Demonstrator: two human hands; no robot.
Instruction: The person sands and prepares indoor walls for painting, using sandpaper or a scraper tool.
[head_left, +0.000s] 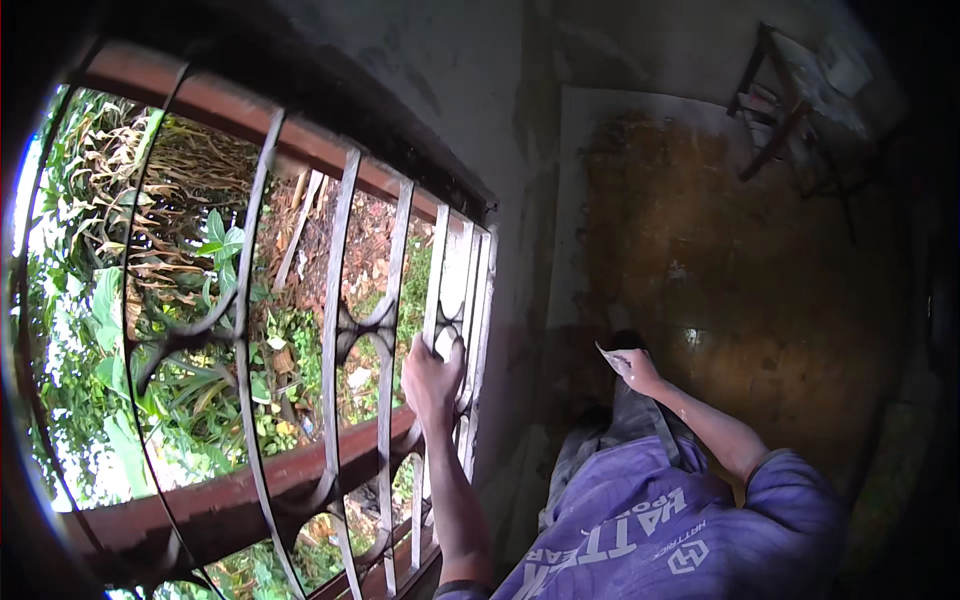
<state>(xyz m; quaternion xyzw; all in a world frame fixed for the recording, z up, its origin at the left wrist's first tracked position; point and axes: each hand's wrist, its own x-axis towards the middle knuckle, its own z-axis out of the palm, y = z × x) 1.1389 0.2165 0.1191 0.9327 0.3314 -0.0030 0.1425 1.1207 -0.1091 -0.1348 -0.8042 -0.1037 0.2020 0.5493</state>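
Note:
My left hand [432, 382] is closed around an upright metal bar [437, 268] near the right end of a window grille. Its thumb points up on the right, and part of the fingers is hidden behind the bar. Lower and away from the grille, my right hand [640, 373] pinches a small, thin, pale sheet [611, 355] with a pointed corner sticking out to the left. Whether that sheet is paper or sandpaper I cannot tell. Curved dark ironwork [368, 328] joins the grille's bars at mid-height.
The reddish-brown window frame [330, 150] runs along the top, with a matching rail [290, 490] low down. Plants and dry leaves [185, 200] stand outside. A grey wall [520, 270] borders the window. A wooden stand with things on it [790, 110] sits far right on the brown floor [700, 230].

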